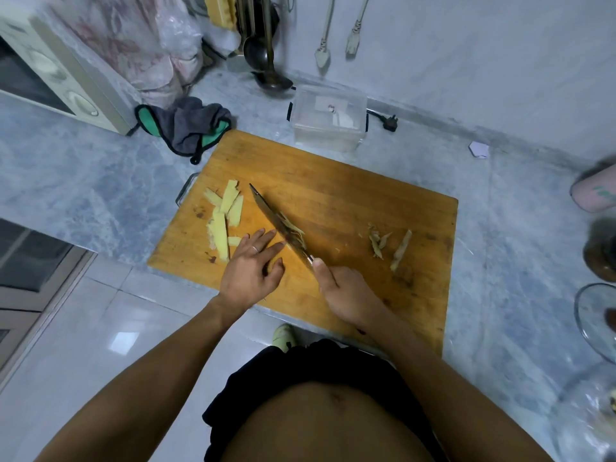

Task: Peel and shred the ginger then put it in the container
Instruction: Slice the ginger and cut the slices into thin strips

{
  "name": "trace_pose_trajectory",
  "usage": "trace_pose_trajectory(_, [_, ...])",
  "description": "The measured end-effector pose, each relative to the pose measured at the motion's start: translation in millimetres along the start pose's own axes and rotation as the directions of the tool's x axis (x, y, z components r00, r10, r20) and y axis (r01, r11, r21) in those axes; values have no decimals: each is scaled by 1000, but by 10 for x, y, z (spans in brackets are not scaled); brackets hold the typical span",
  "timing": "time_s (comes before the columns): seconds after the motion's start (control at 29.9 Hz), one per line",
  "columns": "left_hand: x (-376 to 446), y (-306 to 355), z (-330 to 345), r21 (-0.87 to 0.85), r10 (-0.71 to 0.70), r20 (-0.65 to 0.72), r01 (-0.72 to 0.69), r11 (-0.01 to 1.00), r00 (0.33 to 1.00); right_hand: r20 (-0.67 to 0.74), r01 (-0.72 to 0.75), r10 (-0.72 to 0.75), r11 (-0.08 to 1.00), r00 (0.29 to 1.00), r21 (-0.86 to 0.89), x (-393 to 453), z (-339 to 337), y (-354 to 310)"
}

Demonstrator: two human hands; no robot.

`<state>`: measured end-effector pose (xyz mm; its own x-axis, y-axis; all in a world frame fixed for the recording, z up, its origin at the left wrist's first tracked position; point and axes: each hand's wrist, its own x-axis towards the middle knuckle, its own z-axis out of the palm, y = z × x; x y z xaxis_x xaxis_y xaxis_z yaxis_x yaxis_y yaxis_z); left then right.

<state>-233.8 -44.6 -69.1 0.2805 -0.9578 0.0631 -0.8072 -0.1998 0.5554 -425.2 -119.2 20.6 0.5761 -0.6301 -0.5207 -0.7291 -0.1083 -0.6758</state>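
Pale yellow ginger slices (224,217) lie on the left part of the wooden cutting board (350,195). My right hand (346,295) grips the handle of a knife (276,221), whose blade points up and left across the board with thin ginger strips (293,230) along its right side. My left hand (251,271) lies with straight fingers on the board, fingertips touching the blade's left side. Brownish peel scraps (390,245) rest on the board's right part. A clear plastic container (328,118) stands just behind the board.
A grey-green cloth (186,126) lies behind the board's left corner, next to a microwave (50,75). Ladles (266,61) hang at the back wall. A plug (390,123) lies right of the container. A pink object (593,193) and a glass lid (596,318) sit at the right.
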Motion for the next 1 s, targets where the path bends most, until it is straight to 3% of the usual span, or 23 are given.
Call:
trace_pose_trajectory(0.1, [5,65,-90,-229,-156,-85,133,964,984,9,9,-10,992,1000,127,-63,-121,-1])
trace_pose_trajectory(0.2, [-2,160,-178,-299,-212,-208,144,943,955,24,18,-23,982,999,187,-88,-273,-6])
trace_pose_trajectory(0.3, [18,284,-274,-480,-380,-238,232,846,894,-39,61,-61,998,997,-3,-9,-364,35])
trace_pose_trajectory(0.37, [51,368,-358,-636,-505,-258,249,730,823,-96,118,-138,975,986,-190,11,-393,91])
trace_pose_trajectory(0.43, [76,424,-471,-708,-585,-353,200,677,730,-135,156,-209,932,969,-326,-4,-403,141])
trace_pose_trajectory(0.5, [96,433,-578,-679,-574,-472,139,721,669,-148,161,-248,884,957,-439,-20,-402,173])
trace_pose_trajectory(0.57, [118,393,-659,-537,-448,-537,119,835,715,-140,152,-262,836,955,-527,-30,-395,188])
trace_pose_trajectory(0.63, [179,336,-707,-333,-235,-473,75,940,849,-120,155,-281,782,952,-604,-40,-397,197])
trace_pose_trajectory(0.73, [378,282,-736,-138,19,-181,-44,990,983,-82,189,-347,675,934,-713,-53,-413,181])
trace_pose_trajectory(0.8, [557,281,-735,-43,63,-1,-63,997,998,-49,225,-397,614,917,-756,-49,-406,193])
trace_pose_trajectory(0.87, [732,292,-755,-1,-4,148,4,1000,989,-43,258,-436,607,899,-752,-51,-382,238])
trace_pose_trajectory(0.94, [859,316,-811,-89,-123,284,153,984,951,-60,280,-484,598,873,-751,-68,-387,283])
trace_pose_trajectory(1.0, [926,324,-833,-201,-167,335,243,949,927,-65,303,-532,575,844,-760,-77,-393,340])
